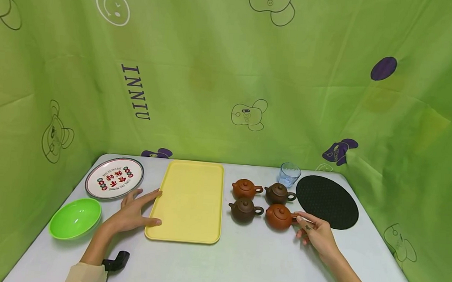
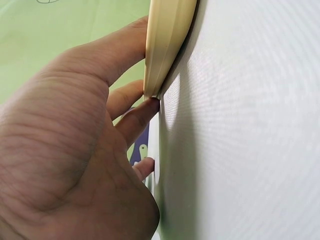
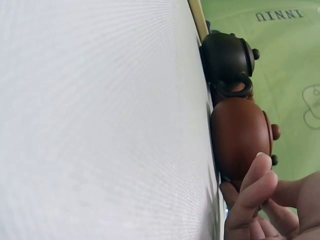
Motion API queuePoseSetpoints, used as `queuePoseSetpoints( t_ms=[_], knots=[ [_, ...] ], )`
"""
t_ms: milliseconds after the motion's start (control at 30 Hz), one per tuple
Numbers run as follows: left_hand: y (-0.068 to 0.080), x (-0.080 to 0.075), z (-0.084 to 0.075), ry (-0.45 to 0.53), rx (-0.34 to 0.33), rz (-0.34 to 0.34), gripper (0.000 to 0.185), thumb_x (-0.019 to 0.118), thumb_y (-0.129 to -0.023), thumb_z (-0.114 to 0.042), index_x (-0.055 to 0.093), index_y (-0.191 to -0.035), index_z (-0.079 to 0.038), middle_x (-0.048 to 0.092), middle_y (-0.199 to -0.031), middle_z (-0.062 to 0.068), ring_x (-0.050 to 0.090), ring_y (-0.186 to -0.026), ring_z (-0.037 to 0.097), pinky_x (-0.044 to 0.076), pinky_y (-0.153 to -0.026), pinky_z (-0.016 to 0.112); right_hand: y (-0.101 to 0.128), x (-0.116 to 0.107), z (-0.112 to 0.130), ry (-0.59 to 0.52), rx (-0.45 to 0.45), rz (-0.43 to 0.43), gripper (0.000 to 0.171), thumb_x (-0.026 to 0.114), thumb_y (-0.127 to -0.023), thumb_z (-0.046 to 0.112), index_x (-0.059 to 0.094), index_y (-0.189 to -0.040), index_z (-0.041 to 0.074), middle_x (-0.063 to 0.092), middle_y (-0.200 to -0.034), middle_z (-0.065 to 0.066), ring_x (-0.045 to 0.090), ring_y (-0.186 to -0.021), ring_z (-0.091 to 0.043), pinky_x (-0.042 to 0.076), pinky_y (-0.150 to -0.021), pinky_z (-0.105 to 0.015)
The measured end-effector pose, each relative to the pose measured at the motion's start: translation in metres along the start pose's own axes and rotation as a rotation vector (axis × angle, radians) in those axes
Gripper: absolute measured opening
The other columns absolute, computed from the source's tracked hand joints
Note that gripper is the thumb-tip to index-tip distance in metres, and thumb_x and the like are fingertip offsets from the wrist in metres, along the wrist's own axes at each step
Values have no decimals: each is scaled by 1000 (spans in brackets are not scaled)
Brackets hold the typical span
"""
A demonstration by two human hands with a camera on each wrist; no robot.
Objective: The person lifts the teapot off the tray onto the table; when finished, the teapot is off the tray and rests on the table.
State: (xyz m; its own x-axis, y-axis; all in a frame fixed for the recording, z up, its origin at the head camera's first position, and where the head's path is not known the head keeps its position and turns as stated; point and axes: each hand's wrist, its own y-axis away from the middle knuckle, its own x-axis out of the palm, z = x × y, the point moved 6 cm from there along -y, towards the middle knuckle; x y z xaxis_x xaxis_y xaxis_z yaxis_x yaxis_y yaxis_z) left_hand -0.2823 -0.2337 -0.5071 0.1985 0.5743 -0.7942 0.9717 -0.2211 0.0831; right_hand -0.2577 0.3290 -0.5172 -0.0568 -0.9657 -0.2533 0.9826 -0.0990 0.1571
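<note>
My left hand [image 1: 134, 213] rests at the left edge of a yellow rectangular tray [image 1: 190, 202], thumb and fingers spread apart along its rim. In the left wrist view, straight fingers and thumb touch the tray's side [image 2: 162, 45]. My right hand [image 1: 315, 234] pinches the handle of a reddish-brown teapot [image 1: 279, 217], which sits on the table. In the right wrist view the teapot's round body [image 3: 240, 135] stands beyond the fingers. Close by are a dark brown teapot [image 1: 244, 211], another dark brown one [image 1: 277, 193] and a second reddish-brown teapot [image 1: 245, 188].
A blue glass [image 1: 288, 175] stands behind the teapots, beside a black oval mat [image 1: 328, 202]. On the left lie a white plate with red characters [image 1: 107, 180] and a bright green bowl [image 1: 75, 219]. Green printed cloth [image 1: 199, 69] surrounds the white table [image 1: 240, 268].
</note>
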Motion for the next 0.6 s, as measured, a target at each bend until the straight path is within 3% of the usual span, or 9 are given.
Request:
queuePoseSetpoints(
  t_ms=[400,600],
  knots=[
    [0,3,1,-6,-1,-6,95,87,-82,-51,45,-162,-19,35,-169,23,9,-156,57,15,-112,90,2,0,1,0,11,6,52,66,-106,25,57,-148,-4,80,-98,10,68,-64,-7,53,-52,-23],
    [2,4,-6,-24,14,-44,88,74,-93,-56,42,-163,-14,40,-166,26,14,-155,59,11,-115,87,4,-2,4,71,-27,18,49,66,-106,23,58,-148,-2,82,-105,-1,72,-69,-9,57,-55,-27]
  ],
)
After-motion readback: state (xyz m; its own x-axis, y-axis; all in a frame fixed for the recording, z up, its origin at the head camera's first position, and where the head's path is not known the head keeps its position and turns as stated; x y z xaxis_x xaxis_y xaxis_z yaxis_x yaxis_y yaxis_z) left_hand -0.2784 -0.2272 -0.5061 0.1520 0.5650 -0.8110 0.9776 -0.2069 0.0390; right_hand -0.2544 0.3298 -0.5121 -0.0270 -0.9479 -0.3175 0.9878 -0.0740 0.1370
